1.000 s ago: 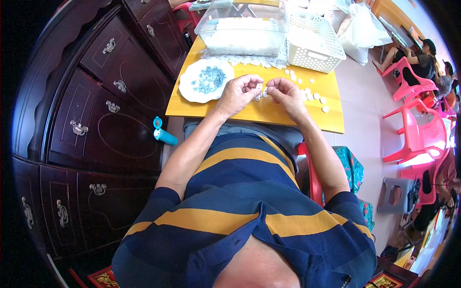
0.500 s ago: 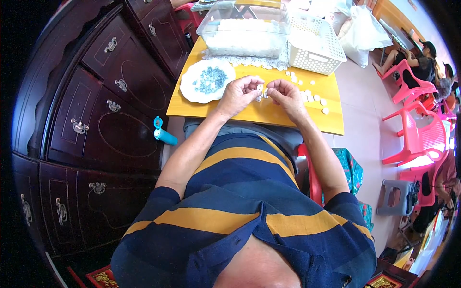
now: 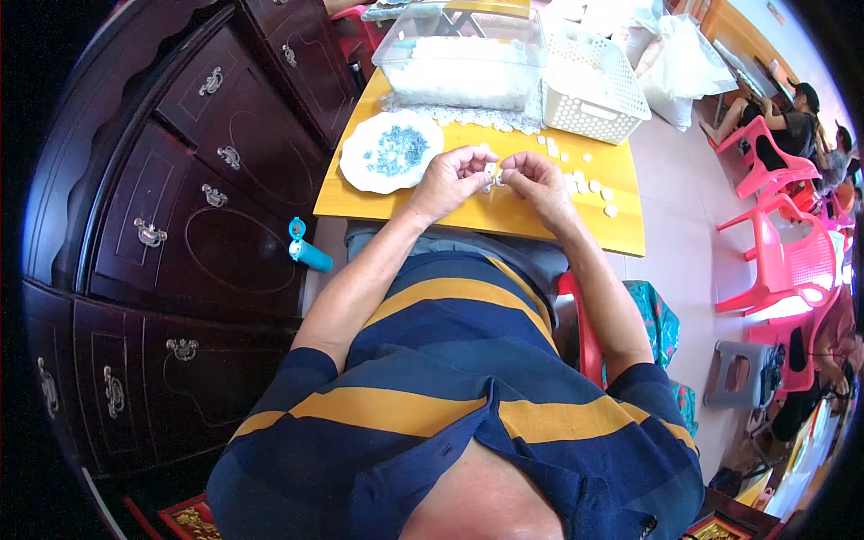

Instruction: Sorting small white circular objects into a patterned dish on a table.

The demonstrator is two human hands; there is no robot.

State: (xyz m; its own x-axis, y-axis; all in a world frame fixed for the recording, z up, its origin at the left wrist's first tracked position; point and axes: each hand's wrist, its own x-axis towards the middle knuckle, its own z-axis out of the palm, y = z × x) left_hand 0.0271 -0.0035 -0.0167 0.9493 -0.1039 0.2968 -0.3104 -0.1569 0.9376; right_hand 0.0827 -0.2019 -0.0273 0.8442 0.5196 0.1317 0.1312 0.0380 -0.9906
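Above the front part of the yellow table, my left hand (image 3: 450, 184) is closed in a pinch on a small white piece (image 3: 490, 169). Close beside it, almost fingertip to fingertip, my right hand (image 3: 540, 184) is also pinched; what lies between its fingers is too small to name. To the left of my hands sits a white scalloped plate (image 3: 359, 172) holding a heap of tiny blue-grey pieces (image 3: 400, 150). Several small white discs (image 3: 607, 193) and squarish white bits (image 3: 553, 152) lie loose on the tabletop to the right.
A clear plastic bin (image 3: 396, 56) of white items and a white perforated basket (image 3: 594, 118) stand at the table's (image 3: 621, 229) back. A dark cabinet (image 3: 229, 252) borders the left, near a teal bottle (image 3: 310, 256). Pink chairs (image 3: 792, 261) and seated people are at right.
The two hands stay pinched together at nearly the same spot, with only slight finger movement. The whole view has shifted very slightly.
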